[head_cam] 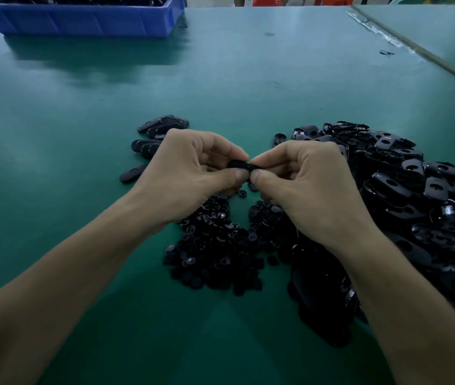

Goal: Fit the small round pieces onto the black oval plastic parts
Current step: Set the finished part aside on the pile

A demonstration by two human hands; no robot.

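My left hand (pixel 190 173) and my right hand (pixel 304 184) meet above the green table, fingertips together. Between them they pinch one black oval part (pixel 238 164), mostly hidden by the fingers; whether a round piece sits on it I cannot tell. Below the hands lies a heap of small black round pieces (pixel 215 254). A large pile of black oval parts (pixel 404 195) spreads to the right. Behind my left hand sit several oval parts (pixel 162 126) in short stacked rows, and one lone oval part (pixel 133 173) lies to the left.
A blue plastic bin (pixel 81 20) holding dark parts stands at the table's far left. A seam strip (pixel 415 48) runs diagonally across the far right corner, with a small black scrap (pixel 386 53) beside it. Red stools show beyond the far edge.
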